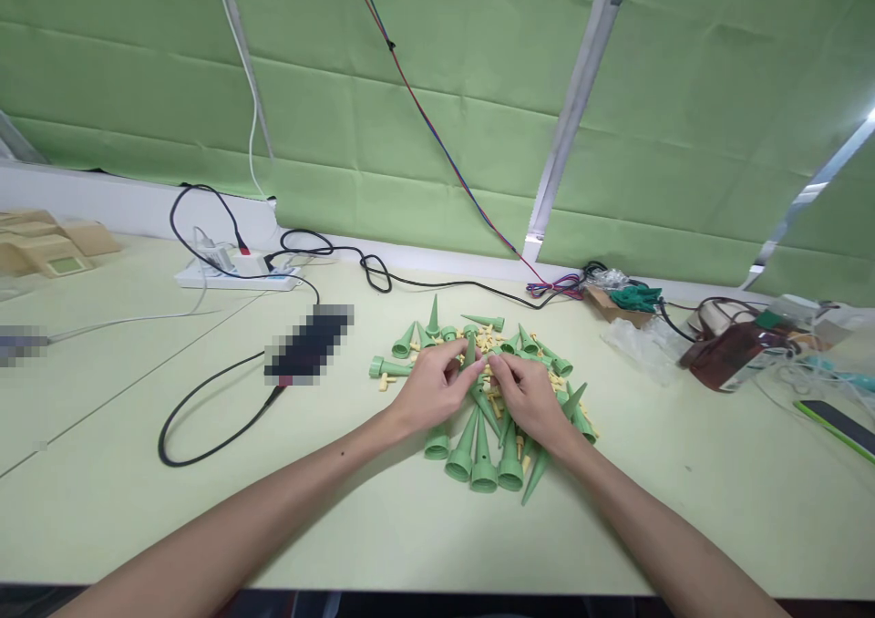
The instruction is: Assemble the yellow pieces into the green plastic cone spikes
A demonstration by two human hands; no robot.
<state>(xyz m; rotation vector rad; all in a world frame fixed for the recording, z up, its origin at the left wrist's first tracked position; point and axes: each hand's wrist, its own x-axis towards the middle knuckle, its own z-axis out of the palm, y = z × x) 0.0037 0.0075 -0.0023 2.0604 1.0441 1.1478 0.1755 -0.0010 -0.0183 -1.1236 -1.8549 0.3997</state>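
Note:
My left hand is closed around a green plastic spike, its pointed end up. Close against it, my right hand has thumb and index finger pinched together at the spike; whatever small piece lies between those fingertips is hidden. Under and around both hands spreads a heap of similar green hollow cones, some standing on their wide ends, others lying down. Small yellow T-shaped plastic fittings are scattered among them.
Left of the heap lies a blurred black device with a looping cable. A white power strip sits behind it. Toward the right are an open cardboard box, clear plastic wrap, a reddish-brown bottle and a green-edged phone.

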